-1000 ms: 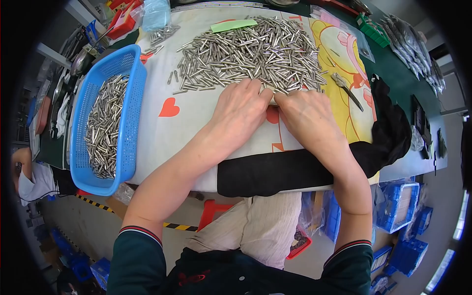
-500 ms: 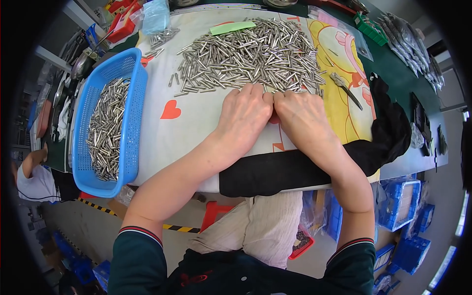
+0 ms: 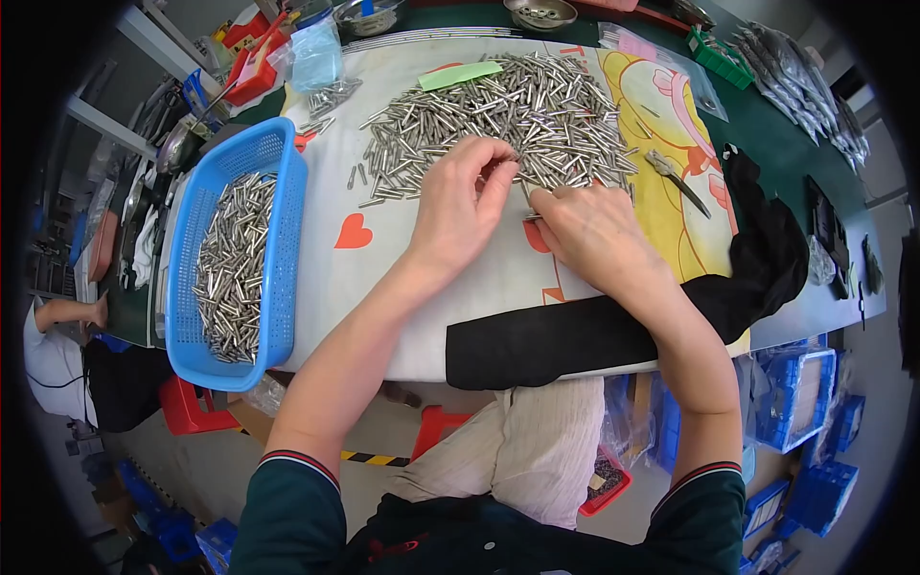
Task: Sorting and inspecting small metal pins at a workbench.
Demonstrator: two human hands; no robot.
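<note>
A broad pile of short silvery metal pins (image 3: 489, 105) lies on the cloth in front of me. At its near edge my left hand (image 3: 462, 199) has thumb and fingertips pinched together; anything between them is too small to make out. Just to the right and slightly nearer, my right hand (image 3: 602, 228) is palm down with curled fingers. A short metal pin (image 3: 532, 218) sticks out at its thumb side. The hands are apart. To the left stands a blue perforated basket (image 3: 295, 240) holding many more such pins.
Black cloth (image 3: 546, 340) runs along the near table edge. Pliers (image 3: 678, 182) lie right of the pile, and a green paper strip (image 3: 460, 76) rests on it. Farther off are a green basket (image 3: 719, 57) and metal bowls (image 3: 541, 13). Another person's arm (image 3: 72, 312) shows far left.
My hands were side by side and touching; now they are apart. The left hand has turned, its thumb side showing, and shifted slightly away from the right. The whole view has shifted a little.
</note>
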